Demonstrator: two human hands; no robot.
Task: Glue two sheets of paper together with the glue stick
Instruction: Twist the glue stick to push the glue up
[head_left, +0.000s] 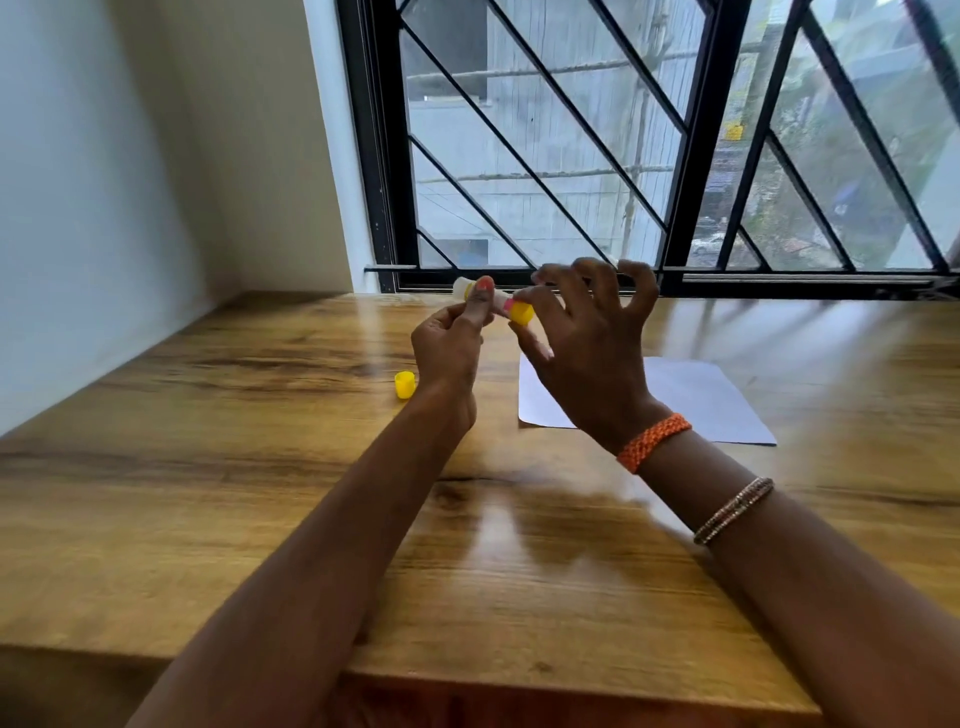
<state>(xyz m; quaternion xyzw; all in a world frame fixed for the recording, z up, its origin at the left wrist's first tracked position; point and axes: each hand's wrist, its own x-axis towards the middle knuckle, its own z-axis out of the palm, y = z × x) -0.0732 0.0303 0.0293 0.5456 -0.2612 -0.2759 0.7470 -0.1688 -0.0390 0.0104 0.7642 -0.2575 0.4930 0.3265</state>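
**Hands working the glue stick above the surface**

Your left hand (449, 340) grips the glue stick (493, 297) by its pale barrel, holding it sideways in the air near the window. Your right hand (587, 338) pinches the yellow end (521, 313) of the stick between thumb and forefinger, other fingers spread wide. A loose yellow cap (404, 385) sits on the wooden surface (260, 467), left of your left wrist. White paper (696, 400) lies flat under your right hand.
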